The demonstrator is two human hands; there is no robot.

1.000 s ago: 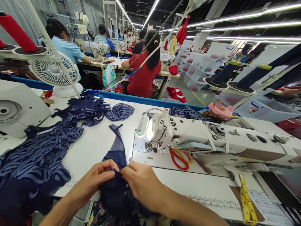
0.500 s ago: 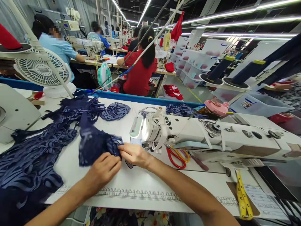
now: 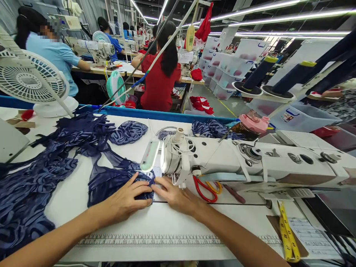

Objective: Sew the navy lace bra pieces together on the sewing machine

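Note:
A navy mesh fabric piece (image 3: 101, 185) lies spread on the white table, its right edge beside the needle area of the sewing machine (image 3: 178, 159). My left hand (image 3: 126, 198) rests flat on this piece, fingers stretched out and spread. Close to the presser foot, my right hand (image 3: 176, 196) has its thumb and forefinger together at the fabric's right edge, seemingly pinching it. The machine head partly hides the fingers and the needle. Red-handled scissors (image 3: 204, 191) lie under the machine arm, right of my right hand.
Heaped navy patterned pieces (image 3: 33, 189) cover the left side. A patterned cup piece (image 3: 129, 132) lies behind the fabric. A white fan (image 3: 33, 79) stands at back left. A yellow tape measure (image 3: 287, 233) hangs at front right. Thread cones (image 3: 260, 76) stand behind the machine. Co-workers sit ahead.
The fabric piece went from lifted and bunched to laid flat, its edge now nearer the needle. Both hands moved slightly right, and the left fingers spread out. The view shifted a little.

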